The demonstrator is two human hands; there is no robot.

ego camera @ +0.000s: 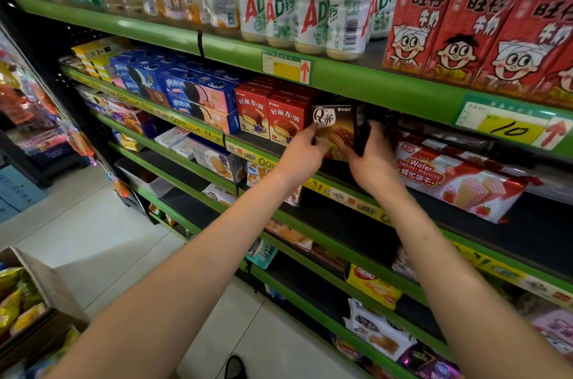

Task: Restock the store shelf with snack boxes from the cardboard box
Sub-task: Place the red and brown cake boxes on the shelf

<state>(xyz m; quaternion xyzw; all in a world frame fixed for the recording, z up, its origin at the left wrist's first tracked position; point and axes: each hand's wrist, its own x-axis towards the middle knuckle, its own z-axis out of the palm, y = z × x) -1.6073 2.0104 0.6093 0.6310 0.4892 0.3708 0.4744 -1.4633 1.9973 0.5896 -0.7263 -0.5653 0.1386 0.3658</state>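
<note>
A brown snack box (336, 127) with a white "Q" logo stands at the front of the second green shelf (248, 150), just right of two red pie boxes (268, 116). My left hand (302, 153) pinches the box's left edge with thumb and fingers. My right hand (373, 155) grips its dark right side, fingers curled round it. Both arms reach up from the bottom of the view. The open cardboard box (40, 288) sits on the floor at the lower left, holding yellow snack packs.
Blue cookie boxes (192, 93) fill the shelf left of the red boxes. Red wafer packs (459, 183) lie to the right. Milk bottles (310, 6) and red milk cartons (477, 31) stand on the shelf above. Lower shelves hold scattered snacks. White tiled floor (102, 239) lies left.
</note>
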